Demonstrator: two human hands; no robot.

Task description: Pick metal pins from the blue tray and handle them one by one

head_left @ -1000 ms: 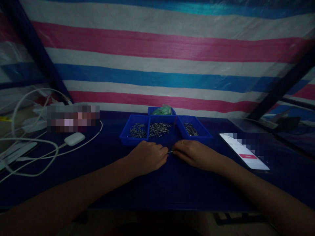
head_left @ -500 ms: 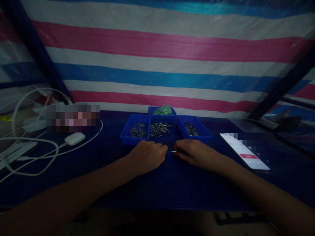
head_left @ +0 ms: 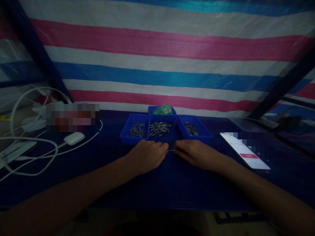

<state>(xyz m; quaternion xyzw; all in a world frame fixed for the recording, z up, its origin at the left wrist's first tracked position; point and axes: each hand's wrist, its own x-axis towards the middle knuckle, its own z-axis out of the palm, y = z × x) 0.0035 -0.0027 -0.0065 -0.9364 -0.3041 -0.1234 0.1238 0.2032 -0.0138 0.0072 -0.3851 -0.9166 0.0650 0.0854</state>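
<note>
A thin, shiny metal pin [head_left: 171,150] spans the small gap between my hands, one end at each hand's fingertips. My left hand [head_left: 150,156] is closed in a pinch on the pin's left end. On the other side my right hand [head_left: 193,151] has its fingers bent together around the right end. What kind of pin it is cannot be made out in the dim light. Just beyond the hands lies a pile of similar metal pins [head_left: 159,128], between a left blue bin [head_left: 134,141] and a right blue bin [head_left: 202,133], both holding more such pins.
Behind the pile stands another blue bin [head_left: 150,110] with green plastic bags [head_left: 165,109]. A lit phone [head_left: 256,162] lies at the right. White cables [head_left: 55,154] and a white charger [head_left: 74,138] occupy the left. A striped sheet [head_left: 157,78] hangs behind the blue table [head_left: 172,190].
My hands parted slightly at first, baring more of the pin; now the fingers of my left hand are a little closer to the right hand again. The bins and pile stay put.
</note>
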